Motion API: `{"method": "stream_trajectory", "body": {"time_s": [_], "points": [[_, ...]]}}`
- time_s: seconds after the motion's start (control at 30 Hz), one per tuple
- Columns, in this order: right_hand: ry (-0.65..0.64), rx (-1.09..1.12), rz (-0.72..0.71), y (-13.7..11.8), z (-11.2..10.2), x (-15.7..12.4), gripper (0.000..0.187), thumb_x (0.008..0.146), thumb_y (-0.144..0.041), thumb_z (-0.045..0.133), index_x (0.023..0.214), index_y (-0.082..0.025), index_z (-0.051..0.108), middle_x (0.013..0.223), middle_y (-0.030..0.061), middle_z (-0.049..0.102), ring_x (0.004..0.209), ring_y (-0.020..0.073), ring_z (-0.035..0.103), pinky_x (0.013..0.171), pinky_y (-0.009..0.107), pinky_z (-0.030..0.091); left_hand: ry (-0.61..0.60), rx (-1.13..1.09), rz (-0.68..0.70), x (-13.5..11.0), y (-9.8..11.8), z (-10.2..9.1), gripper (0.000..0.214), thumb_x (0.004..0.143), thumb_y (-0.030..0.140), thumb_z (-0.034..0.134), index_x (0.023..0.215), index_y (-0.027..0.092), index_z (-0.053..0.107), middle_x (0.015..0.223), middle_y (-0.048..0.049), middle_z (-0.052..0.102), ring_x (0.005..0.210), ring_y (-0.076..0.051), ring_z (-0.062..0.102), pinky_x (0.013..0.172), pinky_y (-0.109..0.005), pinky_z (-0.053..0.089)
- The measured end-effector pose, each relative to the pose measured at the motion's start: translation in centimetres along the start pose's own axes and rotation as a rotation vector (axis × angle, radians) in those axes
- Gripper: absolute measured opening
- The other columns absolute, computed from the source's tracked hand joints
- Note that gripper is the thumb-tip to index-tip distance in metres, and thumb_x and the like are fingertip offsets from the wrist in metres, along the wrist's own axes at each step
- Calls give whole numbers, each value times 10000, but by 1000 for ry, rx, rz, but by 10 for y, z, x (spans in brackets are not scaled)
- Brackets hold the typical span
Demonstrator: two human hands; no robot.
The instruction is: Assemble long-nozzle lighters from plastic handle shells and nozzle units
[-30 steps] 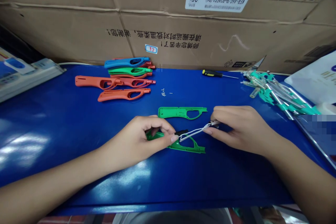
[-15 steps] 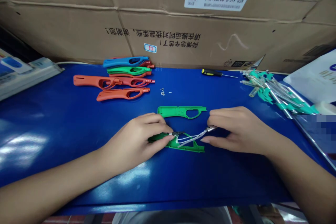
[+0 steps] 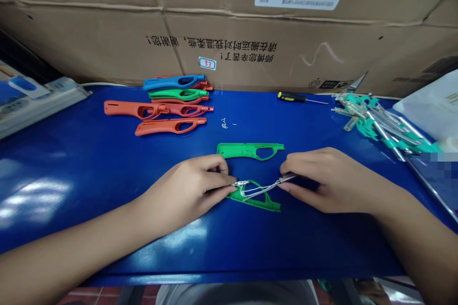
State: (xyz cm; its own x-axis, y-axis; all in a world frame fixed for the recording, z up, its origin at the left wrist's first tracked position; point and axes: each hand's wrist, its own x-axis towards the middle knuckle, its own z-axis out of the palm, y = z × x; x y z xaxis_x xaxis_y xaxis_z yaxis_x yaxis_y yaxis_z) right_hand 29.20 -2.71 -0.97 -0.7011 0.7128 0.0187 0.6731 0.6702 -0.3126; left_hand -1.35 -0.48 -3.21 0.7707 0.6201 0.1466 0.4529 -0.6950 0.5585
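Observation:
My left hand is closed in a pinch on a small silver-and-white part, most of it hidden by the fingers. Under these fingertips lies one green lighter shell half, its left end covered by the hand. Thin white wires run across from the small part to a metal tube. That tube sits between the thumb and fingers of my right hand, just right of the shell half. A second green shell half, inner side up, rests a little farther back.
Orange, blue and green lighter shells are grouped at back left. A yellow-black screwdriver lies by the cardboard box. Metal tubes with green parts pile at right. Tiny white bits dot the table; a power strip is left.
The small part in my left hand has turned, showing a bright silver face where it looked dark. The metal tube in my right hand has tilted slightly. The view shifted a little.

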Motion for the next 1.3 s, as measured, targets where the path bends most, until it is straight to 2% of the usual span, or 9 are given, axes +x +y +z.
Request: {"method": "stream_trajectory", "body": {"time_s": [0.2,0.4,0.63,0.8,1.07,1.3], "points": [[-30,-18,5,-1,0,2,242,1036,-362,486,884,-213,601,802,-3,629,667,132,539,617,290,335,38,147,72,5,3,-4,167,992,262,621,1015,216,780,971,-44,688,874,-193,620,778,-325,492],[-44,31,39,-2,-1,0,132,1024,-307,491,1006,-228,595,868,-8,660,715,140,570,655,294,362,51,243,66,6,3,-1,198,1006,303,599,1008,204,770,895,-38,710,835,-203,605,744,-341,469],[-124,95,99,-2,-3,-1,106,1015,-250,464,972,-234,559,858,-18,636,709,147,540,641,305,342,67,279,94,5,2,1,212,1017,301,579,979,199,761,895,-32,710,818,-194,611,732,-336,465],[-102,116,82,1,0,0,131,1026,-252,466,1007,-233,594,936,12,653,778,160,566,672,304,371,72,278,77,7,0,0,197,1008,284,594,963,194,763,886,-38,713,802,-188,604,725,-321,466],[-70,104,30,4,1,1,191,1047,-281,466,1035,-231,650,949,32,673,884,181,602,748,313,427,94,277,75,7,-2,-1,212,1004,293,599,936,189,770,893,-37,716,810,-193,605,720,-322,470],[-18,34,-19,5,6,1,219,1046,-273,488,1054,-229,702,968,31,678,895,171,616,762,300,442,83,233,70,9,-2,-2,198,999,288,610,957,183,773,892,-36,711,812,-192,608,718,-316,469]]}}
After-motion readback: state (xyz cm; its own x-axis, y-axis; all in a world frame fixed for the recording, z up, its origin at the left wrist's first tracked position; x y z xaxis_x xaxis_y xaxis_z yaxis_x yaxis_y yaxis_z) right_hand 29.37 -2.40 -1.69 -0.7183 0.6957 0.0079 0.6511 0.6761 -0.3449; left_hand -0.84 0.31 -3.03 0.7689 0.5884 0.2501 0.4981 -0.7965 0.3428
